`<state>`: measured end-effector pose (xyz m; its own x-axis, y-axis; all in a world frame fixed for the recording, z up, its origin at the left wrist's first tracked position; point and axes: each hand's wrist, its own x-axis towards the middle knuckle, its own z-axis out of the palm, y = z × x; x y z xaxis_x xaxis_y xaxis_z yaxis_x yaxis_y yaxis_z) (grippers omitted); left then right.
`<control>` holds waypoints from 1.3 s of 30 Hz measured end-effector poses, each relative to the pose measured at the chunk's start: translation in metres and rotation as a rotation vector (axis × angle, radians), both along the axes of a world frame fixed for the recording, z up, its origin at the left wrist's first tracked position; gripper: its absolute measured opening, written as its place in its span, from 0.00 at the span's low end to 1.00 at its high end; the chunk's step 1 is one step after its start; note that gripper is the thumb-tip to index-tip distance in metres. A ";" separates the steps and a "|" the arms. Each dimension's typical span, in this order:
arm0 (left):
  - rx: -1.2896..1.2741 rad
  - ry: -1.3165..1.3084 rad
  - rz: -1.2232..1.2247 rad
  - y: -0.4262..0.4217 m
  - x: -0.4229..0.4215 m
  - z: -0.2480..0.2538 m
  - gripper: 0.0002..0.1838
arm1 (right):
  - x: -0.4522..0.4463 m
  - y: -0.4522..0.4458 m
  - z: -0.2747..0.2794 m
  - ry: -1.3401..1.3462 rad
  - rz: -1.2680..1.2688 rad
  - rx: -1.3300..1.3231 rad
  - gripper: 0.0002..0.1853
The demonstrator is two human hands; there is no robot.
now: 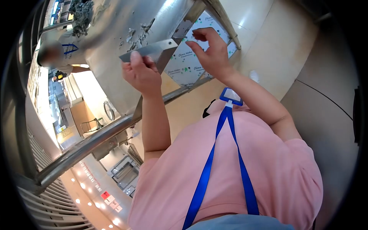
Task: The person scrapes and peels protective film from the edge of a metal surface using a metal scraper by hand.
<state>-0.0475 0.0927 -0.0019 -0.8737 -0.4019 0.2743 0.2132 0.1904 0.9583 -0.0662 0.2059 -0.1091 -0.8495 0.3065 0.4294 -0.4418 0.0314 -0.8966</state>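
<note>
My left hand [142,74] is closed round a flat, shiny metal blade [153,50] with a small hole near its far corner. It looks like a cleaver; no handle shows. My right hand [211,50] is raised to the right of the blade, apart from it. Its thumb and fingers are curved and spread, with nothing visible between them. Beyond the blade, grey scraps [145,32] lie scattered on a metal table [111,46]. A larger dark grey heap [80,17] sits farther off on the same table.
A white sheet [184,63] printed with "Chinese kitchen" shows beneath my hands. A metal rail [88,142] runs along the lower left. Another person [71,51] wearing a blue lanyard is at the far left. My badge [231,96] hangs forward on its lanyard.
</note>
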 end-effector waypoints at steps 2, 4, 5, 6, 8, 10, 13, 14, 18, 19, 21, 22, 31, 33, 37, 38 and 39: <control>0.199 0.059 -0.072 -0.011 -0.005 0.000 0.09 | -0.006 -0.005 0.004 0.233 -0.131 0.213 0.13; 0.402 0.069 -0.112 -0.017 -0.010 0.002 0.09 | -0.004 -0.007 0.013 0.246 -0.125 0.268 0.12; 0.453 0.075 -0.141 -0.020 -0.010 0.000 0.08 | -0.006 -0.008 0.014 0.259 -0.144 0.286 0.12; 0.448 0.063 -0.159 -0.023 -0.011 -0.001 0.09 | -0.009 -0.009 0.015 0.275 -0.162 0.306 0.11; 0.435 0.034 -0.195 -0.028 -0.009 -0.001 0.10 | -0.014 -0.009 0.016 0.332 -0.194 0.364 0.09; 0.441 0.042 -0.193 -0.030 -0.011 -0.003 0.11 | -0.017 -0.008 0.018 0.364 -0.205 0.414 0.08; 0.449 0.042 -0.191 -0.031 -0.010 -0.004 0.12 | -0.017 -0.008 0.018 0.366 -0.199 0.447 0.06; 0.448 0.048 -0.190 -0.032 -0.010 -0.005 0.12 | -0.018 -0.009 0.016 0.377 -0.209 0.439 0.05; 0.487 0.047 -0.195 -0.032 -0.007 -0.003 0.12 | -0.019 -0.009 0.014 0.387 -0.219 0.416 0.06; 0.487 0.053 -0.190 -0.032 -0.007 -0.004 0.12 | -0.019 -0.008 0.014 0.395 -0.218 0.410 0.06; 0.485 0.061 -0.175 -0.033 -0.007 -0.004 0.12 | -0.019 -0.008 0.013 0.409 -0.213 0.394 0.06; 0.490 0.060 -0.177 -0.034 -0.007 -0.004 0.12 | -0.019 -0.007 0.012 0.403 -0.208 0.395 0.06; 0.543 0.022 -0.174 -0.028 -0.010 0.001 0.13 | -0.019 0.003 0.020 0.492 -0.159 0.439 0.11; 0.528 0.022 -0.173 -0.026 -0.010 0.002 0.13 | -0.024 0.004 0.022 0.523 -0.191 0.501 0.12; 0.523 0.032 -0.192 -0.027 -0.012 0.001 0.13 | -0.023 0.006 0.028 0.560 -0.170 0.598 0.11; 0.521 0.033 -0.194 -0.028 -0.012 0.001 0.13 | -0.024 0.004 0.026 0.559 -0.151 0.594 0.10; 0.518 0.033 -0.195 -0.028 -0.012 0.001 0.13 | -0.026 0.002 0.024 0.558 -0.132 0.590 0.10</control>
<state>-0.0591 0.0643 -0.0013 -0.9396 -0.3232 0.1123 0.2289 -0.3498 0.9084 -0.0918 0.2081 -0.0851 -0.4364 -0.0187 0.8995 -0.7771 0.5118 -0.3664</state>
